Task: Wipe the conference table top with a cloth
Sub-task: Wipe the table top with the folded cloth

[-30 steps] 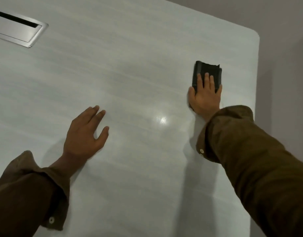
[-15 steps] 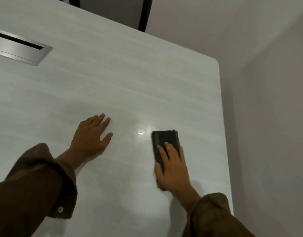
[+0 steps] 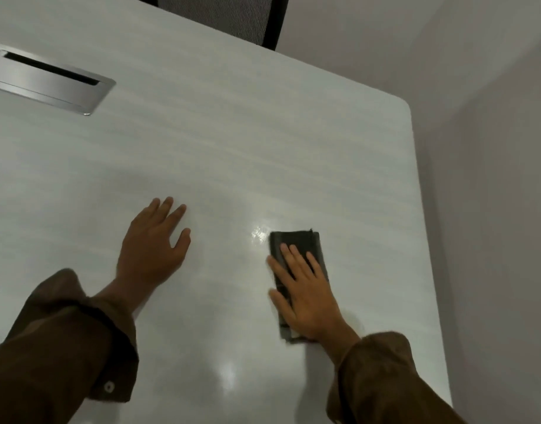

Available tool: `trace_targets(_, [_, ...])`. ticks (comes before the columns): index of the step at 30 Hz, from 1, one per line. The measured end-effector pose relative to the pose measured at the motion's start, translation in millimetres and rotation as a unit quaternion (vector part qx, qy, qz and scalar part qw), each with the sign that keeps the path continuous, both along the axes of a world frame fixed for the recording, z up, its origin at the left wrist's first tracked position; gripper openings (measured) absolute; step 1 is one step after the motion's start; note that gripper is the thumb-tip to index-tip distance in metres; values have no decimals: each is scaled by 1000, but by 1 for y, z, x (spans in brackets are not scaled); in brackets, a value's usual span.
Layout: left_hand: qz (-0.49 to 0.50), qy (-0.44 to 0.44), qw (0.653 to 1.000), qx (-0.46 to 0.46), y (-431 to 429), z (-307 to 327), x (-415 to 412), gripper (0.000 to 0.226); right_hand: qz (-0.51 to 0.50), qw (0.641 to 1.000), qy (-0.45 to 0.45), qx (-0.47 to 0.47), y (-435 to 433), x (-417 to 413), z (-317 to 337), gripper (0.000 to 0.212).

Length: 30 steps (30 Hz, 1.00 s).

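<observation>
Since 1 second back, the right hand [image 3: 306,296] has slid the cloth [image 3: 296,244] from near the far right corner of the bench [image 3: 263,142] to a spot closer to the person. Next to half a second back, both hands sit much the same, and more of the chair [image 3: 232,16] shows past the far edge.

Now the dark cloth lies flat on the pale bench, folded into a long shape. The right hand presses down on it with flat, spread fingers [image 3: 293,255]. They are not curled around it. The far end of the cloth sticks out past the fingertips, and a bit shows by the wrist too. A small shiny wet patch [image 3: 260,234] sits just left of the cloth's far end.

The left hand [image 3: 153,246] rests flat on the bench, well apart from the cloth. Its fingers are open and hold nothing. Both arms wear brown sleeves [image 3: 64,347].

A silver metal hatch [image 3: 49,82] with a dark slot is set into the bench at the far left. A plain wall [image 3: 492,179] stands to the right of the bench.
</observation>
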<state>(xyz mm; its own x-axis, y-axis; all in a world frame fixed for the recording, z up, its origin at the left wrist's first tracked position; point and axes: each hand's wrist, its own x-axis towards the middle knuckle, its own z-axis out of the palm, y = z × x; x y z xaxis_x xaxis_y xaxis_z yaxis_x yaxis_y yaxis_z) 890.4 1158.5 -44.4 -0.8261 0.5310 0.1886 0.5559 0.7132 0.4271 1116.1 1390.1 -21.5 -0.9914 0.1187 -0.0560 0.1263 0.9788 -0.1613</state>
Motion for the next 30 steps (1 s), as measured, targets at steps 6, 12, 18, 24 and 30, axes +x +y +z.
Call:
trace_targets(6, [2, -1, 1000, -10, 1, -4, -4, 56, -125, 992, 24, 18, 94, -77, -5, 73])
trace_targets(12, [15, 2, 1000, -27, 3, -7, -7, 54, -203, 978, 23, 42, 156, -218, -13, 78])
trace_targets(18, [31, -19, 999, -36, 4, -2, -6, 55, -191, 981, 4, 21, 107, -286, -19, 78])
trace_targets(24, [12, -14, 999, -30, 4, 3, -5, 55, -109, 993, 26, -29, 0, -189, -12, 72])
trace_targets(30, [2, -5, 1000, -5, 0, -3, -8, 53, -160, 976, 126, -74, -34, -80, -9, 56])
